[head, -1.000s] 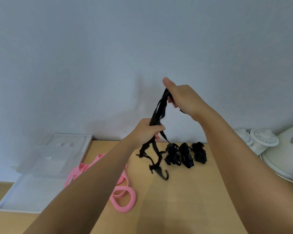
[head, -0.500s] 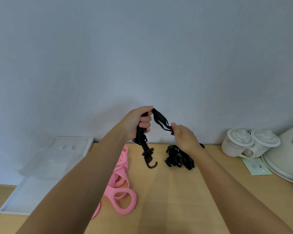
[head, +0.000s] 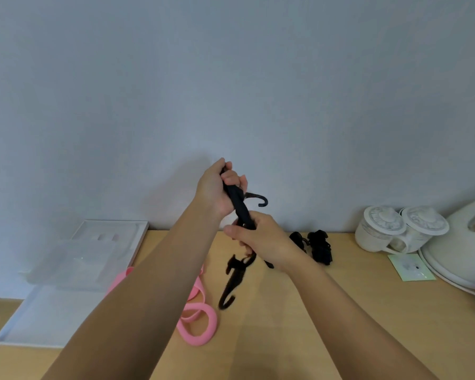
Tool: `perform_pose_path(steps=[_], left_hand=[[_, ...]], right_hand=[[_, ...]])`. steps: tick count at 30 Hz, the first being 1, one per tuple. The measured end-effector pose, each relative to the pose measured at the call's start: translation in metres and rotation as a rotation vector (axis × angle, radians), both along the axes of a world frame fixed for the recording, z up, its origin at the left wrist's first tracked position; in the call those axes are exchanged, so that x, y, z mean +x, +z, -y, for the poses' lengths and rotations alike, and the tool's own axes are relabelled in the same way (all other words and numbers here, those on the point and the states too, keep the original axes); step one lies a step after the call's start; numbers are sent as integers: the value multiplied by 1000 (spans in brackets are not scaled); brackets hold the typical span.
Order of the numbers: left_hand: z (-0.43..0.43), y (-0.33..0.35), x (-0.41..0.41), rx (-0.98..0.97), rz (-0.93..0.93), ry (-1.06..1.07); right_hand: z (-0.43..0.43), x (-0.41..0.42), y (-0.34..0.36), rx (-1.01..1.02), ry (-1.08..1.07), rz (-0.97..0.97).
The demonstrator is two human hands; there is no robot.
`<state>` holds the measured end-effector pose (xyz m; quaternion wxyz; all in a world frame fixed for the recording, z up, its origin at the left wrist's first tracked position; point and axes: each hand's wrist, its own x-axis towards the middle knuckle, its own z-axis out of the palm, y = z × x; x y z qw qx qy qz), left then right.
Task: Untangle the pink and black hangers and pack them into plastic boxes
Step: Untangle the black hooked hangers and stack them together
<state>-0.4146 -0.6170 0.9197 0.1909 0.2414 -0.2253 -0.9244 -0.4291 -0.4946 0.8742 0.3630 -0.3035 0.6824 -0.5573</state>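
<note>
A black hanger (head: 240,207) is held upright above the wooden table (head: 340,319). My left hand (head: 217,189) grips its upper part, with one hook sticking out to the right. My right hand (head: 261,238) grips it lower down, and a second hook (head: 229,289) dangles below that hand. More folded black hangers (head: 317,246) lie by the wall behind my right wrist. Pink hangers (head: 200,322) lie on the table, partly hidden under my left forearm. A clear plastic box (head: 74,263) stands at the left on a white tray (head: 39,319).
Two white lidded cups (head: 401,229) and a white kettle (head: 466,242) stand at the right along the wall. A small pale green packet (head: 410,267) lies in front of the cups. The grey wall runs close behind the table.
Both hands have drawn together along the black hanger; the loose loop between them is now bunched into one upright bundle. A hook now dangles lower, below my right hand.
</note>
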Motion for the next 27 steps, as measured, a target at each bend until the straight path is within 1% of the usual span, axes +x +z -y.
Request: perform_pose_path(steps=[1, 2, 4, 5, 7, 8, 10, 11, 13, 15, 17, 19, 22, 24, 27], left_hand=[[4, -3, 1, -11, 14, 49], [7, -6, 2, -12, 28, 99], [13, -12, 4, 9, 39, 192], [15, -14, 5, 17, 41, 223], [18, -19, 8, 33, 62, 265], [20, -22, 9, 54, 78, 285], [25, -27, 11, 109, 96, 333], [29, -28, 13, 136, 99, 368], [42, -30, 16, 202, 117, 441], [52, -31, 19, 259, 147, 463], [52, -34, 18, 253, 173, 464], [45, -38, 16, 171, 234, 422], [32, -47, 19, 45, 320, 268], [28, -52, 23, -90, 402, 113], [20, -53, 31, -310, 547, -191]], right_hand=[[-2, -3, -1, 73, 0, -22], [-3, -7, -3, 140, -16, -91], [-5, -16, -5, 234, -127, -267], [-6, -20, -6, 244, -202, -303], [-10, -27, -6, 172, -298, -243], [-12, -31, -5, 131, -311, -221], [-18, -37, 0, 105, -285, -259], [-21, -40, 4, 127, -257, -312], [-27, -48, 5, 237, -220, -475], [-32, -55, 1, 345, -221, -622], [-32, -56, -3, 382, -255, -698], [-27, -54, 0, 304, -299, -646], [-22, -53, 11, 136, -301, -467], [-20, -52, 18, 97, -272, -418], [-14, -51, 24, 86, -246, -434]])
